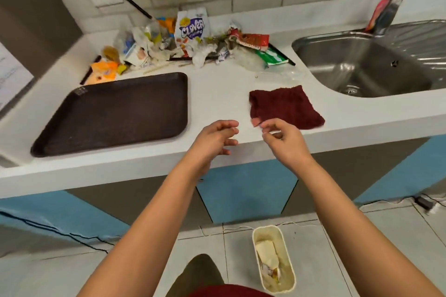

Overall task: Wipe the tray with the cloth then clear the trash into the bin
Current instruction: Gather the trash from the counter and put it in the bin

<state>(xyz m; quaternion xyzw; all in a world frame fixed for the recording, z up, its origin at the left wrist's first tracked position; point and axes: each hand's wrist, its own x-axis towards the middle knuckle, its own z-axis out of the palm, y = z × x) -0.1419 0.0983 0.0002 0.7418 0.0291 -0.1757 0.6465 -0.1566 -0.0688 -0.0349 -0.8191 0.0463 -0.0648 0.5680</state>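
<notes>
Wipe step not begun. Left hand (214, 138) and right hand (281, 137) hovered loosely curled, empty. Maroon cloth (286, 107) just beyond right hand; brown tray (113, 113) left of left hand. Next: grasp cloth.

dark brown tray (113, 113) lies flat at the counter's (217, 94) front left; folded maroon cloth (284, 107) near its front edge; wrappers (190, 41) heaped at back; cream bin (274, 260) on floor.
</notes>
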